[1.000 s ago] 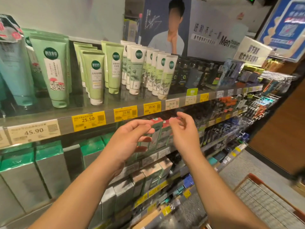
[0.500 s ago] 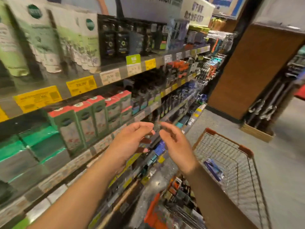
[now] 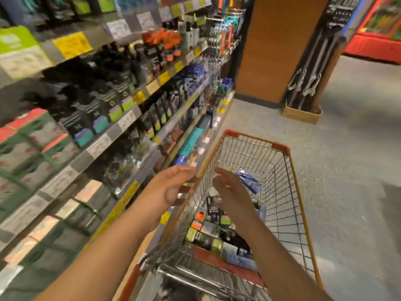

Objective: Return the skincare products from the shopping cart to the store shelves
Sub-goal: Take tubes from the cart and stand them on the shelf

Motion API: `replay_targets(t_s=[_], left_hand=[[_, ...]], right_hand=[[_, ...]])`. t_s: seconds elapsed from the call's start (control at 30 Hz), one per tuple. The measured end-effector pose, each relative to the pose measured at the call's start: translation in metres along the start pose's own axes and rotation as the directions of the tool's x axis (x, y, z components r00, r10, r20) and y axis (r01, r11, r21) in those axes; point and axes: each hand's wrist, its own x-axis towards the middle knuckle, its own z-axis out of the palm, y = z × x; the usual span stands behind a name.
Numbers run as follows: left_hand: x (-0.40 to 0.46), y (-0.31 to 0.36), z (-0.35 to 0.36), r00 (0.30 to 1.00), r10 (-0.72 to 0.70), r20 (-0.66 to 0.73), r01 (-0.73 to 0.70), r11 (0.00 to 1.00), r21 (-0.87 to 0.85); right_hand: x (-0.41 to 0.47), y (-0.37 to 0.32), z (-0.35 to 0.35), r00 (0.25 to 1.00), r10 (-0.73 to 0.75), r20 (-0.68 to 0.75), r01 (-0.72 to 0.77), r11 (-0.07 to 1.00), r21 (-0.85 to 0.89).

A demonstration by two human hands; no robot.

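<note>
Above the shopping cart [image 3: 288, 153], a wire basket with an orange rim, two bare forearms reach forward from the bottom of the view. Both hands are empty, with fingers straight and relaxed. The left hand [image 3: 171, 187] hovers over the cart's left rim, palm turned inward. The right hand [image 3: 230, 187] hangs over the cart's inside, palm facing the left hand, the two near each other but not touching.

Inside the cart, the skincare products [image 3: 208, 231] lie in a loose pile at the end nearest the person: dark boxes, some with orange or lime-green panels, too blurred to read. A blue packet [image 3: 248, 181] lies apart from the pile, farther along the cart and just beyond the right hand's fingertips.

Left of the cart, store shelves [image 3: 121, 124] run away from the viewer, stocked with dark bottles, green and red boxes, and yellow and white price tags along their edges. Beyond the cart stands a brown wooden panel [image 3: 280, 46] on the speckled grey floor [image 3: 347, 170].
</note>
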Motion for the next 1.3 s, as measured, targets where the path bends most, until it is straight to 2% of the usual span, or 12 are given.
replay_targets(t_s=[0.23,0.37,0.57,0.73,0.83,0.97,1.13,1.2,1.3], left_hand=[[0.057,-0.039,0.055,0.993,-0.119,-0.014,0.12,0.987,0.104],[0.087,-0.065,0.072,0.982,-0.183,-0.038,0.186,0.978,0.099],[0.13,-0.086,0.094,0.967,-0.254,0.022,0.248,0.959,0.139],[0.184,-0.115,0.114,0.952,-0.3,-0.056,0.305,0.929,0.211],[0.215,-0.137,0.13,0.931,-0.346,-0.116,0.362,0.918,0.163],[0.256,-0.174,0.149,0.912,-0.372,-0.171,0.394,0.912,0.116],[0.301,-0.225,0.158,0.86,-0.452,-0.236,0.47,0.883,0.023],[0.313,-0.243,0.158,0.836,-0.49,-0.25,0.505,0.863,-0.004],[0.325,-0.262,0.157,0.811,-0.51,-0.289,0.528,0.849,-0.015]], right_hand=[[0.043,0.065,-0.065,0.98,0.17,-0.103,-0.161,0.982,0.096],[0.07,0.099,-0.084,0.957,0.242,-0.161,-0.221,0.965,0.139],[0.107,0.146,-0.093,0.929,0.288,-0.232,-0.244,0.949,0.201],[0.14,0.192,-0.092,0.928,0.275,-0.252,-0.247,0.959,0.138],[0.164,0.221,-0.09,0.934,0.244,-0.26,-0.241,0.97,0.043],[0.209,0.27,-0.094,0.95,0.135,-0.282,-0.194,0.962,-0.193],[0.264,0.346,-0.095,0.958,0.107,-0.267,-0.206,0.902,-0.379],[0.284,0.373,-0.092,0.964,0.113,-0.24,-0.218,0.852,-0.475],[0.306,0.403,-0.089,0.982,0.097,-0.161,-0.182,0.698,-0.693]])
